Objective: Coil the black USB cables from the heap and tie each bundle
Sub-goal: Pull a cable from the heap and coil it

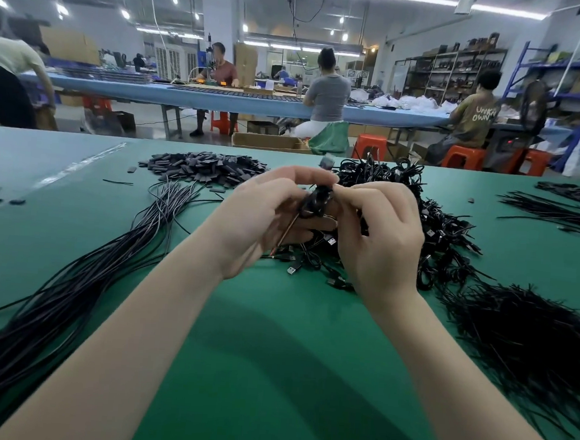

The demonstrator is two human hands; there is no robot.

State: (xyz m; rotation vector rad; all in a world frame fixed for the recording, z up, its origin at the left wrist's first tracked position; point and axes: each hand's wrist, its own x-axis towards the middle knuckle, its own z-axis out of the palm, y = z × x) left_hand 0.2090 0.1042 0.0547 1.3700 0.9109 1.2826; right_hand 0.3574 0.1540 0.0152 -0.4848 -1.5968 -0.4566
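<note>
From the head camera I see both hands raised above the green table (273, 339), meeting around one small coiled bundle (314, 201) of black USB cable. My left hand (261, 218) has its fingers curled round the bundle from the left side, thumb on top, so the coil sits gripped between them. My right hand (380, 240) comes in from the right with thumb and forefinger pinched tight at the top edge of the bundle — on what exactly I cannot tell, since the thing between the fingertips is too thin and blurred to make out. A thin reddish-brown strand (286, 231) runs down from the bundle across the left palm.

Directly behind and under the hands lies the heap of finished bundles (435, 226), tangled, with USB plugs (292, 271) poking out at its near edge. To the left a long sheaf of loose black cables (71, 290) stretches from the near table edge toward the middle. Beyond it sits a pile of small dark flat pieces (203, 167). On the right a bristly mound of thin black ties (527, 343) lies near the right forearm, with another spread of ties (557, 212) farther back.

Past the table — workers sit on orange stools (463, 156) at a long blue bench (187, 97).
</note>
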